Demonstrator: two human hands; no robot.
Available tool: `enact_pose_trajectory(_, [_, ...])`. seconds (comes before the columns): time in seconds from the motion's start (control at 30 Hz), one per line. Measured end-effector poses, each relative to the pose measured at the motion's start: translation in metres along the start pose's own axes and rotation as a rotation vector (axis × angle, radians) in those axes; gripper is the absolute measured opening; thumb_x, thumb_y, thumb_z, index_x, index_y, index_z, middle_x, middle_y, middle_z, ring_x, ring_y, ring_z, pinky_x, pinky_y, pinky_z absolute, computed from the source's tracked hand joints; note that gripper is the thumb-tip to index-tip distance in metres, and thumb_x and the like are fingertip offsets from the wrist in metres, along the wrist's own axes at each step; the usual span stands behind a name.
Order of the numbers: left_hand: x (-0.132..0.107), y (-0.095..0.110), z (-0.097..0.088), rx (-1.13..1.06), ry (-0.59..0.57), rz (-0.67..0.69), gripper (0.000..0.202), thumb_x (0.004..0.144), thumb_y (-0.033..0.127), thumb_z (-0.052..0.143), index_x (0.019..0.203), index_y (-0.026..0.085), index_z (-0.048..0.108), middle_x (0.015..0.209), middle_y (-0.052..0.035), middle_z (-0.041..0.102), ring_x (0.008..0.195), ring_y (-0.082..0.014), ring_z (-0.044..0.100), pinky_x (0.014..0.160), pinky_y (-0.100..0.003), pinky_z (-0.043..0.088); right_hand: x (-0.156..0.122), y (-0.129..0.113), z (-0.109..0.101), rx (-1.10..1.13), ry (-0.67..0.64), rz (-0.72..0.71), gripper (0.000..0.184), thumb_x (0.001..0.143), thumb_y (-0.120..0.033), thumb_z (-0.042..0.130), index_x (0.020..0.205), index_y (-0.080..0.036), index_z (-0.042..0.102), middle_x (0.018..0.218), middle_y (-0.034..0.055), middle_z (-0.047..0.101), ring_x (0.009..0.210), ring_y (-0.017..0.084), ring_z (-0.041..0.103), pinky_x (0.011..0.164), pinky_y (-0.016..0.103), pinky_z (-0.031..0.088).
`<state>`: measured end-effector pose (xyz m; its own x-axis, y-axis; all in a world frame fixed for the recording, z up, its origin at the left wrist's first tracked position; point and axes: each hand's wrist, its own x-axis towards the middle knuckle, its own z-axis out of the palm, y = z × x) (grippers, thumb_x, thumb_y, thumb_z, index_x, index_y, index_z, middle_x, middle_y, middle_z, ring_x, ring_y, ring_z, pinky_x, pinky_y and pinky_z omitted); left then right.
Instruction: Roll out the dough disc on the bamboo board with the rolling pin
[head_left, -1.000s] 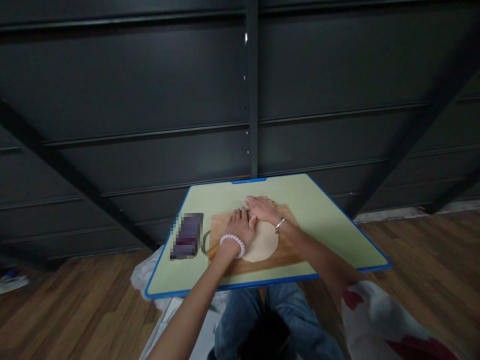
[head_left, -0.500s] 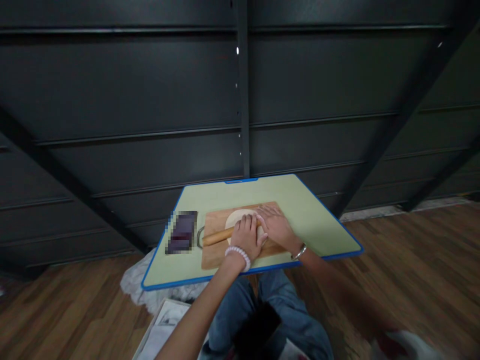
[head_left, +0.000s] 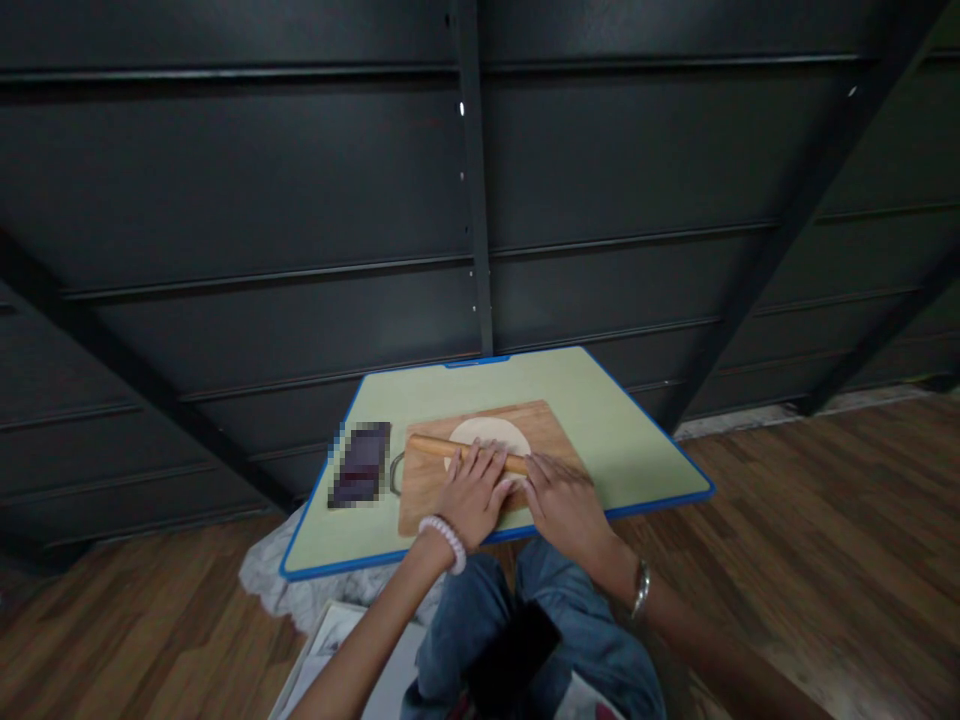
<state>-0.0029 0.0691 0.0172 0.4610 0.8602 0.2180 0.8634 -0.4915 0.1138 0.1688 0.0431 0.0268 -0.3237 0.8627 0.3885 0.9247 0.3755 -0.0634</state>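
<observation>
A wooden rolling pin lies aslant across a flat round of pale dough on a wooden cutting board. My left hand, a beaded bracelet at its wrist, presses on the middle of the pin with its fingers over it. At the pin's right end is my right hand, with its fingers closed over that end and a silver bangle on the wrist. Both hands cover the near part of the dough. The pin's left end sticks out past the dough.
The board rests on a small pale-green folding table with a blue rim. A pixelated dark flat item lies left of the board's metal handle. Dark metal panels stand behind; a black phone-like object is at my lap.
My right hand has come back from the dough's far right edge to the pin's right end. The pin has swung, its left end now farther away. My left hand has shifted slightly left and nearer.
</observation>
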Motion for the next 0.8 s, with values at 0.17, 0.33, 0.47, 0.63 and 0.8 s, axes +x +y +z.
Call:
enact_pose_trajectory(0.17, [0.025,-0.022,0.004,0.089,-0.011,-0.207,0.057,0.096,0.044,0.019,0.142,0.014,0.035,0.15,-0.0109,0.033,0.141,-0.0297,0.019,0.113,-0.05,0.02,-0.002,-0.007,0.01,-0.003,0.049,0.022,0.038,0.093,-0.018,0.041,0.126,-0.004,0.052,0.128,0.0211,0.056,0.122,0.026,0.05,0.104,0.039,0.039])
enact_pose_trajectory(0.33, [0.069,-0.035,0.007,0.064,-0.071,-0.145,0.059,0.095,0.043,0.019,0.138,0.007,0.039,0.145,-0.0137,0.04,0.14,-0.0259,0.024,0.115,-0.044,0.018,-0.002,-0.011,0.019,0.022,0.048,0.089,0.043,0.092,-0.024,0.046,0.13,-0.005,0.048,0.131,0.0215,0.054,0.121,0.028,0.05,0.101,0.04,0.042])
enact_pose_trajectory(0.47, [0.088,-0.039,0.009,0.033,-0.138,-0.073,0.058,0.096,0.042,0.017,0.138,0.009,0.039,0.146,-0.013,0.04,0.138,-0.0226,0.028,0.115,-0.042,0.019,0.0,-0.014,0.021,0.017,0.019,0.125,0.048,0.091,-0.027,0.048,0.133,-0.004,0.045,0.136,0.023,0.049,0.127,0.03,0.045,0.101,0.041,0.043])
enact_pose_trajectory(0.63, [0.104,-0.033,0.01,0.054,-0.092,-0.023,0.056,0.096,0.039,0.019,0.135,0.008,0.043,0.142,-0.0136,0.045,0.135,-0.0233,0.034,0.114,-0.041,0.02,0.006,-0.009,0.026,0.029,0.016,0.095,0.056,0.087,-0.028,0.054,0.134,-0.001,0.042,0.139,0.0244,0.044,0.131,0.032,0.04,0.104,0.043,0.04])
enact_pose_trajectory(0.8, [0.136,-0.014,0.013,0.039,-0.146,0.009,0.056,0.095,0.041,0.016,0.132,0.013,0.048,0.138,-0.0105,0.05,0.133,-0.0234,0.037,0.114,-0.043,0.018,0.016,0.007,0.033,-0.004,0.036,0.118,0.054,0.087,-0.031,0.054,0.133,-0.003,0.045,0.134,0.0267,0.048,0.126,0.034,0.046,0.1,0.047,0.043])
